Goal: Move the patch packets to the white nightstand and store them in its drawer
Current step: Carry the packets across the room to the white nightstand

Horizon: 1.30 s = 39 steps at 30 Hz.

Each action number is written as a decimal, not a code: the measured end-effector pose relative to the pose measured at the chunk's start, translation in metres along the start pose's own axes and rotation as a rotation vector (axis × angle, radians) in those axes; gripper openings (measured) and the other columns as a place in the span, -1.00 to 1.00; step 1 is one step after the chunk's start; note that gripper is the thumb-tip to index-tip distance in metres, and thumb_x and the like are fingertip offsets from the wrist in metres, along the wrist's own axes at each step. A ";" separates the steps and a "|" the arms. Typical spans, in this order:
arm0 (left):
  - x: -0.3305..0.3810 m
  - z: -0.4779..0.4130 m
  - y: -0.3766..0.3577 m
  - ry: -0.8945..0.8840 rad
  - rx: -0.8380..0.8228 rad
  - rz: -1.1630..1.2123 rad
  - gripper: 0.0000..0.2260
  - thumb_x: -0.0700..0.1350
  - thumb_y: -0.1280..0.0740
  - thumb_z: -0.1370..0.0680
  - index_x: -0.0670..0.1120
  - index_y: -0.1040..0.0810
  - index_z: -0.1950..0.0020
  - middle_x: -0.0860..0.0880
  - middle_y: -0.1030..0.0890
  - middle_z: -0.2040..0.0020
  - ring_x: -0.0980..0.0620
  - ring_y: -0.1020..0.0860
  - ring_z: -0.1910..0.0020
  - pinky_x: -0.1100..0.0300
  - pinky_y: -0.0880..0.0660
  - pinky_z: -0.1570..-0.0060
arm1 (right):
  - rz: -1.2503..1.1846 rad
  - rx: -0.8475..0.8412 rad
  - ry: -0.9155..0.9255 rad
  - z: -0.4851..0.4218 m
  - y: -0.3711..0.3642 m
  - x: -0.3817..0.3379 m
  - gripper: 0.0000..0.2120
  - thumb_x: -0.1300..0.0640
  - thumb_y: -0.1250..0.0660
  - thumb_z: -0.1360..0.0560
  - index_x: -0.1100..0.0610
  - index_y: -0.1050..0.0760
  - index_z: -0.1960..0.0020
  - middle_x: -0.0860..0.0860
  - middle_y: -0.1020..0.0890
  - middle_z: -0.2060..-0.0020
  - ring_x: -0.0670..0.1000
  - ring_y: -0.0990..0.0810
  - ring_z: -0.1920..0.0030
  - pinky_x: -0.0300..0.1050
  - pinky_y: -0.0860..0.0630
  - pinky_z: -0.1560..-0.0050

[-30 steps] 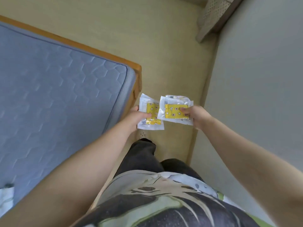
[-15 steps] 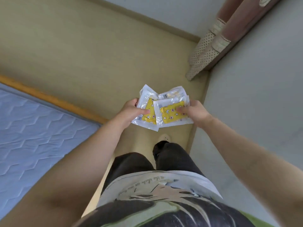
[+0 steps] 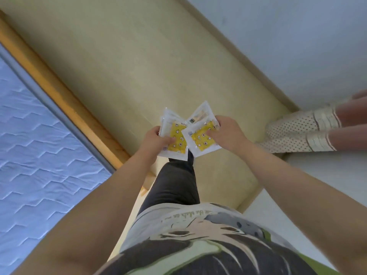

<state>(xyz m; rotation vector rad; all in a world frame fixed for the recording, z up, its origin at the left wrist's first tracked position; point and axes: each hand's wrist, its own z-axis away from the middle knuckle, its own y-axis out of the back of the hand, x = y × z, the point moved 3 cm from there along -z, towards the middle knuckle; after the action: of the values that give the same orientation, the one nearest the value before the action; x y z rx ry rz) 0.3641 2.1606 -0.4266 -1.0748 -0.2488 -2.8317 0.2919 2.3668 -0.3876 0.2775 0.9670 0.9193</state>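
patch packets (image 3: 190,135), head view. all in hand, held out in front of the body over the floor (image 3: 139,66) and above a dark trouser leg (image 3: 174,181).

change: a second ago the two bundles sit side by side, barely meeting. now they overlap in a loose fan, with the right bundle's corner laid across the left one's yellow face. the mattress (image 3: 39,155) and its wooden bed frame (image 3: 59,92) have swung from beside the hands to the far left. a dotted curtain (image 3: 297,133) has come in at the right, against the pale wall (image 3: 297,36).

reading: the person is turning away from the bed and the carry is under way. white nightstand not in view, so the drawer step is not yet begun. drawing the bundles together looks like a move toward a single stack, which would free a hand for the drawer. that is a guess.

fingers, left hand (image 3: 156,138): narrow pinch. thumb lies flat on the yellow face of the left bundle, other fingers curled beneath it, mostly hidden. bundle shows several layered edges at its far corner.

fingers, right hand (image 3: 226,133): narrow pinch too. thumb on the yellow face of the right bundle, other fingers wrapped round its right edge. a second packet pokes out behind.

packets project away from both palms toward the floor ahead. none loose.
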 end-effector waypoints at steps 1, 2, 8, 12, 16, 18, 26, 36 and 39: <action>0.015 -0.017 0.010 0.008 0.016 0.033 -0.77 -0.31 -0.46 -0.42 -0.07 -0.53 0.02 -0.02 -0.60 0.17 0.00 -0.56 0.25 0.33 -0.46 0.37 | 0.031 -0.008 0.011 -0.024 0.004 -0.016 -0.85 0.15 -0.30 -0.38 0.16 -0.55 0.07 0.06 -0.63 0.19 0.11 -0.62 0.14 0.14 -0.60 0.10; 0.028 -0.034 0.021 0.020 0.028 0.059 -0.75 -0.31 -0.46 -0.41 -0.10 -0.54 -0.03 -0.04 -0.62 0.13 -0.03 -0.59 0.20 0.27 -0.48 0.32 | 0.068 -0.013 0.025 -0.047 0.009 -0.034 -0.84 0.14 -0.30 -0.38 0.16 -0.54 0.07 0.06 -0.63 0.18 0.10 -0.62 0.14 0.12 -0.59 0.09; 0.115 -0.116 0.087 0.057 0.122 0.171 -0.75 -0.32 -0.47 -0.39 -0.07 -0.51 0.04 -0.03 -0.60 0.16 -0.01 -0.58 0.23 0.18 -0.49 0.29 | 0.240 -0.083 0.137 -0.172 0.026 -0.146 -0.83 0.14 -0.31 -0.39 0.18 -0.56 0.07 0.04 -0.65 0.17 0.05 -0.62 0.16 0.05 -0.59 0.09; 0.162 -0.164 0.130 0.082 0.236 0.271 -0.74 -0.34 -0.46 -0.38 -0.10 -0.52 0.03 -0.04 -0.59 0.16 0.01 -0.56 0.25 0.20 -0.51 0.27 | 0.319 -0.113 0.215 -0.244 0.026 -0.224 -0.83 0.15 -0.30 -0.43 0.18 -0.55 0.02 0.04 -0.64 0.13 0.07 -0.59 0.11 -0.01 -0.56 0.07; 0.209 -0.229 0.181 0.119 0.332 0.393 -0.72 -0.34 -0.45 -0.39 -0.13 -0.50 -0.03 -0.02 -0.55 0.20 0.06 -0.51 0.33 0.26 -0.45 0.38 | 0.371 -0.141 0.303 -0.328 0.017 -0.303 -0.83 0.14 -0.29 -0.45 0.19 -0.54 0.01 0.06 -0.63 0.12 0.08 -0.57 0.10 -0.04 -0.52 0.09; 0.238 -0.267 0.212 0.136 0.369 0.451 -0.72 -0.34 -0.46 -0.39 -0.13 -0.49 -0.02 -0.04 -0.57 0.18 0.04 -0.53 0.31 0.24 -0.46 0.36 | 0.418 -0.174 0.346 -0.377 0.012 -0.345 -0.83 0.13 -0.28 -0.45 0.22 -0.52 0.05 0.09 -0.62 0.16 0.11 -0.57 0.13 -0.04 -0.49 0.13; 0.354 -0.376 0.357 0.180 0.595 0.653 -0.74 -0.32 -0.46 -0.37 -0.15 -0.55 -0.02 -0.09 -0.63 0.11 -0.09 -0.59 0.18 0.08 -0.56 0.13 | 0.553 -0.289 0.515 -0.537 -0.010 -0.553 -0.90 0.15 -0.25 -0.43 0.20 -0.42 0.20 0.01 -0.47 0.33 0.09 -0.45 0.26 -0.10 -0.32 0.33; 0.410 -0.460 0.589 0.180 0.786 0.828 -0.71 -0.31 -0.47 -0.42 -0.06 -0.49 -0.03 0.02 -0.60 0.14 0.05 -0.60 0.20 0.24 -0.53 0.27 | 0.676 -0.354 0.739 -0.659 -0.146 -0.802 -0.91 0.16 -0.25 -0.42 0.16 -0.38 0.22 0.03 -0.49 0.30 0.13 -0.48 0.23 -0.06 -0.39 0.26; 0.417 -0.480 0.671 0.208 0.832 0.883 -0.68 -0.30 -0.49 -0.39 -0.07 -0.50 -0.05 -0.01 -0.63 0.10 -0.01 -0.63 0.16 0.19 -0.54 0.28 | 0.713 -0.394 0.788 -0.686 -0.203 -0.880 -0.82 0.15 -0.25 -0.42 0.10 -0.29 0.31 -0.02 -0.44 0.37 0.12 -0.46 0.27 -0.11 -0.32 0.32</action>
<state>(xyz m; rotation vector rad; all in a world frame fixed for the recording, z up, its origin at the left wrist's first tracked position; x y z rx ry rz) -0.1555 1.3959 -0.4254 -0.4956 -0.6532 -1.7375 -0.3588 1.4379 -0.3790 -0.1141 1.3977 1.9309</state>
